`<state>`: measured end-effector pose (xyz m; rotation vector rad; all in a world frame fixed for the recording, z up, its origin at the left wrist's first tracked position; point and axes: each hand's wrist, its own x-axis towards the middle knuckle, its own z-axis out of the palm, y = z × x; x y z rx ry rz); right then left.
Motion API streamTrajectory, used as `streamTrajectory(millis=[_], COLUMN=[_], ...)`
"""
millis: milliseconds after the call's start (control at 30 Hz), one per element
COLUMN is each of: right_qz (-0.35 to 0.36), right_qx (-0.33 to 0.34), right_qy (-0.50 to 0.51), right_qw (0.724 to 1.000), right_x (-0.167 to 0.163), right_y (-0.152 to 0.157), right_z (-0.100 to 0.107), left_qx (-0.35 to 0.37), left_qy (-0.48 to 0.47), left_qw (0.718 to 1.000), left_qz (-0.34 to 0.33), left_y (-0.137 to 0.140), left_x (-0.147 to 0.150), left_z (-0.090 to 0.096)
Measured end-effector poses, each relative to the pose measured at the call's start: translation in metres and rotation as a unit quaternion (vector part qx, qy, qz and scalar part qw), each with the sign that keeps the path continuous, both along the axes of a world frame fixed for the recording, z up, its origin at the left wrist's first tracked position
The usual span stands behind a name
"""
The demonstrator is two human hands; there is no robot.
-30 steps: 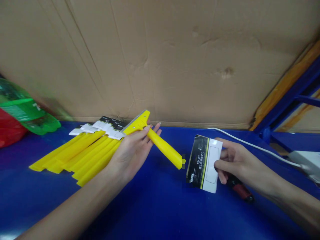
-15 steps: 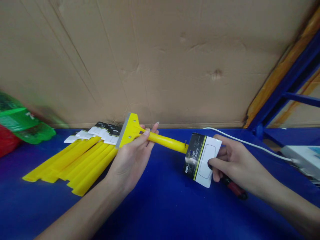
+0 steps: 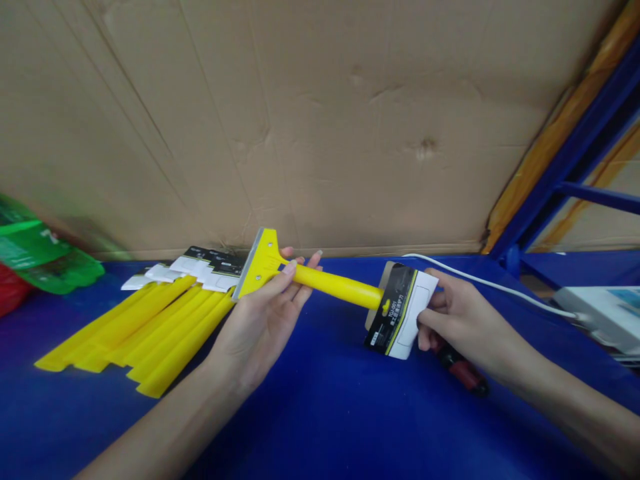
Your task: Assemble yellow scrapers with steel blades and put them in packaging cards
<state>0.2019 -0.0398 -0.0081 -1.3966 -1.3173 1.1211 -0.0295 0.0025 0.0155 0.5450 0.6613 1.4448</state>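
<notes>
Yellow scraper: we see it (image 3: 335, 285) raised above the blue desk (image 3: 325, 413), its blade head toward our left and its handle end meeting the printed card (image 3: 403, 313).
Left hand: our left hand (image 3: 265, 317) pinches the scraper's neck between thumb and fingers, the outer fingertips stretched free.
Right hand: our right hand (image 3: 457, 313) pinches the card's white part, thumb on the near face.
Scraper's handling: we judge it light, stiff and smooth, perhaps a little slippery; the neck or handle suits our grip, well away from the metal edge.
Card's handling: probably thin and easily creased, so we would hold it flat by its white part.
Handle tip: a small yellow piece shows on the card's black face; we take it for the tip coming through, but the opening is hidden.
Red-and-black handle: this (image 3: 463, 370) lies below our right hand, which hides its other end.
Yellow handles: the fanned row (image 3: 145, 327) overlaps too much for us to count surely.
Green bottle: the left border cuts it (image 3: 47, 260) off.
</notes>
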Motion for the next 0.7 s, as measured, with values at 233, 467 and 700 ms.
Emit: streamTrajectory(millis=[233,467,700], right_qz=[0.056,0.145,0.072], right_qx=[0.01,-0.015,-0.002], right_qy=[0.061,0.128,0.103], right_qw=[0.997,0.981,0.992], right_x=[-0.002,0.001,-0.01], right_y=[-0.005,-0.007,-0.008], right_z=[0.006,0.003,0.011], left_qx=[-0.003,0.027,0.023], left_qy=[0.037,0.024,0.025], left_qw=[0.997,0.998,0.997], left_qz=[-0.06,-0.051,-0.068], left_y=[-0.004,-0.001,-0.004], left_x=[0.006,0.003,0.004], left_z=[-0.013,-0.016,-0.018])
